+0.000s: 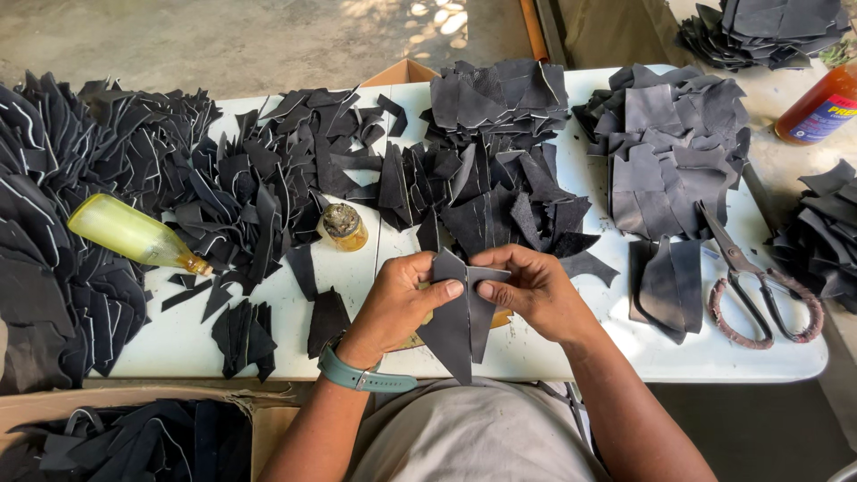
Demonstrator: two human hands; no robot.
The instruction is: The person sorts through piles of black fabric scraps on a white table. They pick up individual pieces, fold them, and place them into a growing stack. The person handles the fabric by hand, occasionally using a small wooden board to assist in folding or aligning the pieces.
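Over the worktop (553,357), near edge: you hold two black leather pieces (457,321) together, points hanging down.
Left hand (402,299): your grip is closed on the left piece, thumb on its face near the top, fingers curled behind.
Right hand (534,290): your grip pinches the right piece, thumb tip just beside your left thumb.
Scissors (754,281): lying to your right, untouched.
Small jar (342,225): beyond your left hand, among the black offcuts.
Yellow bottle (134,234): on its side, far left.
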